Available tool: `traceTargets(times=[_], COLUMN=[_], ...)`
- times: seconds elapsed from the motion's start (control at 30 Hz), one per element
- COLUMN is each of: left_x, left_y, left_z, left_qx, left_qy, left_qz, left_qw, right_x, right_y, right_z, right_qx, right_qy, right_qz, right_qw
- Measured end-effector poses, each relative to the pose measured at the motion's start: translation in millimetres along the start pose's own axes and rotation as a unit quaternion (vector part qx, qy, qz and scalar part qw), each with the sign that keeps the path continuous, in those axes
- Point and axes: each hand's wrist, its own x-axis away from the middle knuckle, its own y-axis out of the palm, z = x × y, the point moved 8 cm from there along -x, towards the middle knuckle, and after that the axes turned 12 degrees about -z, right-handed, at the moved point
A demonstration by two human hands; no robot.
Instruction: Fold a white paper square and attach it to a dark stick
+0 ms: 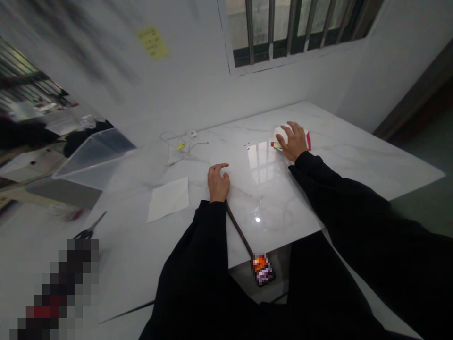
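Note:
My left hand [218, 183] rests on the white marble-patterned table [276, 193], its fingers loosely bent and apart, with nothing seen in them. Beside its wrist a thin dark brown rod or strap [239, 229] runs down to a blurred-out orange and purple item [262, 269] at the table's front edge. Farther back on the right, my right hand [293, 142] has its fingers spread over a white, flat item with red edges [309, 140]. The hand covers part of it, and I cannot tell what kind it is. Several tiny shiny pieces [247, 145] lie left of that hand.
A blank white paper sheet [169, 200] lies left of my left hand. Behind it is a thin cable with a yellow tag [180, 147]. Scissors [90, 231] and a clear plastic bin [94, 158] are at the left. A barred window [288, 28] is above the table.

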Motion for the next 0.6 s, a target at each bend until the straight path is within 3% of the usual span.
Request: traceTargets(times=[0.1, 0.2, 0.27, 0.33, 0.43, 0.6], left_x=[1, 4, 8, 13, 24, 52], left_y=[-1.2, -5.7, -13.9, -28.0, -56.8, -118.4], left_z=[2, 5, 5, 3, -10, -63], left_qx=[0.017, 0.034, 0.034, 0.023, -0.019, -0.142], left_qy=[0.005, 0.015, 0.025, 0.035, 0.043, -0.01], left_qz=[0.002, 0.002, 0.011, 0.029, 0.036, 0.032], left_qw=[1.0, 0.999, 0.999, 0.999, 0.998, 0.989], right_x=[13, 34, 45, 50, 47, 44], right_y=[14, 45, 64, 76, 78, 77], right_z=[-54, -106, -125, -131, -128, -125], right_qx=[-0.082, -0.115, -0.119, -0.119, -0.121, -0.123], right_qy=[-0.12, -0.23, -0.268, -0.273, -0.261, -0.249], right_qz=[-0.012, -0.092, -0.158, -0.204, -0.216, -0.202], right_qw=[0.989, 0.962, 0.943, 0.933, 0.933, 0.939])
